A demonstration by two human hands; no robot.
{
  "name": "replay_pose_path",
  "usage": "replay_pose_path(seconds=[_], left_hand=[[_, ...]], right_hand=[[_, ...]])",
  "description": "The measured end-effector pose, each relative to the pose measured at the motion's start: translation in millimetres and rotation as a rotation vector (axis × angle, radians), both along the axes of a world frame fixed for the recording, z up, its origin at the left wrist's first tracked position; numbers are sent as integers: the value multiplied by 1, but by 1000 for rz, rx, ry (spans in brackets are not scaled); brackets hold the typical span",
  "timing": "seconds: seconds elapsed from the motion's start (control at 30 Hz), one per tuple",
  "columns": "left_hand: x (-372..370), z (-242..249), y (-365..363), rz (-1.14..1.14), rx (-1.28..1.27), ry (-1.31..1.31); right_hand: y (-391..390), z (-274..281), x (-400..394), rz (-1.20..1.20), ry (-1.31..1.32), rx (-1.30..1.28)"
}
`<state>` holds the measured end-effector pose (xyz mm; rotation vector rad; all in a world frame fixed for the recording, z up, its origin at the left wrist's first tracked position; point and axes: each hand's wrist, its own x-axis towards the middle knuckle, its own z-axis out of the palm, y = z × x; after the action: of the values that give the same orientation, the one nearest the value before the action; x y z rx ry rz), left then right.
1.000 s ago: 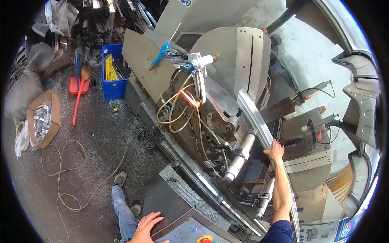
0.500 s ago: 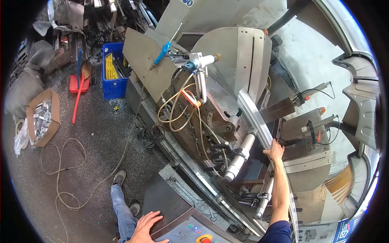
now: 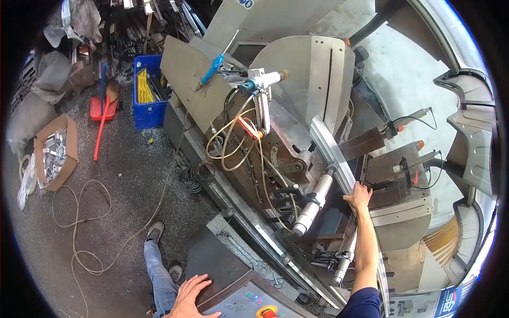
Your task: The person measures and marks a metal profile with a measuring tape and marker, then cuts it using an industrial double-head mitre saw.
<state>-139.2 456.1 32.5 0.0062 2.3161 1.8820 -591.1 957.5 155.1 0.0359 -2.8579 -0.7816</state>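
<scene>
Left hand (image 3: 186,299): fingers spread flat on the sloped top of the control panel (image 3: 241,303), gripping nothing; it lies left of the panel's coloured buttons, apparently for ready reach.
Right hand (image 3: 360,195): arm stretched out, fingers closed over the near part of the aluminium profile (image 3: 334,153), probably to steady it against the saw.
Aluminium profile: long pale strip, right of the saw's hose bundle (image 3: 238,146), its far end beside the curved blade guard (image 3: 313,74).
Floor, left of the saw: cardboard box (image 3: 50,153) of small metal pieces, red broom (image 3: 102,114), blue crate (image 3: 148,93).
Writing: blue-and-white sign (image 3: 448,301), far right of the panel, lettering too distorted to read.
</scene>
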Motion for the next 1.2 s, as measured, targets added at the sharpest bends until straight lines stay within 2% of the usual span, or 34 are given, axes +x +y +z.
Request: replay_pose_path(seconds=[0.4,0.47,0.77,0.83,0.87,0.97,1.2], left_hand=[[1,-4,0,-3,13,4],[1,-4,0,2,7,-1],[0,-4,-1,-27,69,-3],[2,-7,-1,-9,76,21],[2,-7,-2,-9,68,23],[7,-15,2,-21,88,-6],[-5,-17,-8,-237,32,-44]], right_hand=[[8,-15,-4,-32,-5,27],[0,-26,-7,-139,104,-41],[-18,-16,2,-286,18,-156],[-26,-22,1,-359,105,-197],[-33,-20,-2,-446,65,-243],[-29,-37,12,-373,138,-216],[-62,-15,66,-406,7,-221]])
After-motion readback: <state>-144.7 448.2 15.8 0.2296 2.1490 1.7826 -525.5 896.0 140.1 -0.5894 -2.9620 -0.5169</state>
